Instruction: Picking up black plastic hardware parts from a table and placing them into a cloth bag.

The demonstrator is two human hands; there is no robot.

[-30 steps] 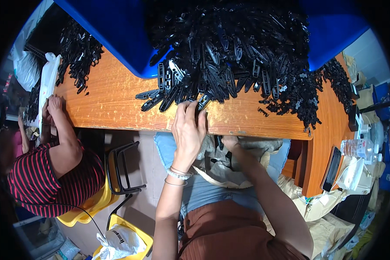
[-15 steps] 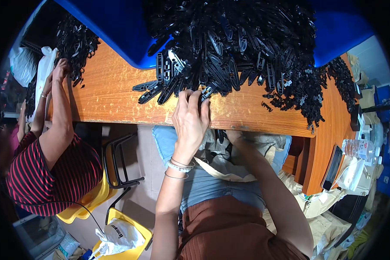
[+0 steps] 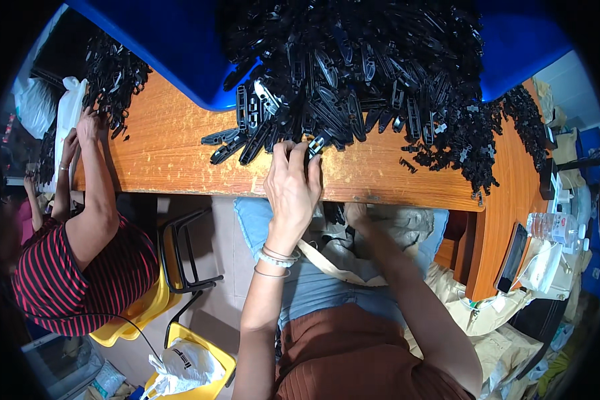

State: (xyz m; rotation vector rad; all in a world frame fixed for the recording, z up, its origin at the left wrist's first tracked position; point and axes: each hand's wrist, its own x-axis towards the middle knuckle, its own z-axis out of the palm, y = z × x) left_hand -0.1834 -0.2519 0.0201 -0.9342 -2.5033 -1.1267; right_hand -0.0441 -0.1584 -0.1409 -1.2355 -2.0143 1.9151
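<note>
1. far left of the wooden table (image 3: 180, 153), a co-worker in a red and black striped shirt (image 3: 73, 273) sits on a yellow chair (image 3: 140, 310), both of their hands up at a small pile of black parts (image 3: 113, 73) and a white bag (image 3: 67, 120) at the table's left end.
2. below the table's near edge, left of centre, a crumpled white plastic bag (image 3: 180, 363) lies in a yellow bin (image 3: 207, 370) on the floor.
3. the left hand (image 3: 293, 183) rests palm down on the table's near edge, fingers curled over a black plastic clip (image 3: 317, 143) at the foot of the heap; beaded bracelets (image 3: 277, 257) ring its wrist.
4. the big heap of black plastic clips (image 3: 367, 73) covers the table's middle, spilling off a blue sheet (image 3: 167, 47) behind it.
5. the right hand (image 3: 357, 217) is under the table's edge, down in a grey-beige bag (image 3: 393, 233) on the lap; whether it is open or closed cannot be told.
6. at the table's right end stand a clear plastic bottle (image 3: 553, 227) with a pale label and a dark flat phone (image 3: 513, 257).
</note>
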